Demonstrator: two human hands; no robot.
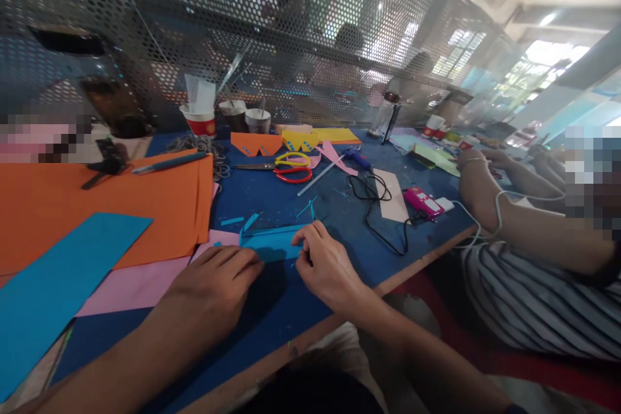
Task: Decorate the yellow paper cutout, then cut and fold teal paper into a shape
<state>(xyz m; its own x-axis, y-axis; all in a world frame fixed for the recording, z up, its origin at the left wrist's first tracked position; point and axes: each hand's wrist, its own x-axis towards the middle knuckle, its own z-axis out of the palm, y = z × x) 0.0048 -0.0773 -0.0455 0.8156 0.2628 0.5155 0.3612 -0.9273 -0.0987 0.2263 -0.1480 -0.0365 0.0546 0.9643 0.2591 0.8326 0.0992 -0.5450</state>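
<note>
A folded piece of blue paper (272, 244) with raised edge strips lies before me on the table. My left hand (220, 278) rests palm down at its left end, fingers side by side and lying over the edge; the thumb is hidden. At the opposite end, my right hand (327, 265) has its fingers curled, thumb and index finger pinching the paper's edge. Small blue paper scraps (233, 221) are scattered just beyond it. Scissors (291, 171) with red and yellow handles lie farther back, beside an orange paper cutout (256, 143) and a yellow one (299, 140).
Large orange sheets (160, 191), a blue strip (72, 291) and pink paper (140, 284) cover the left side. A blue glue gun (356, 158) with a black cord lies right of centre, near a pink power box (423, 202). Paper cups (200, 123) stand behind. Another person's arm (524, 226) is at right.
</note>
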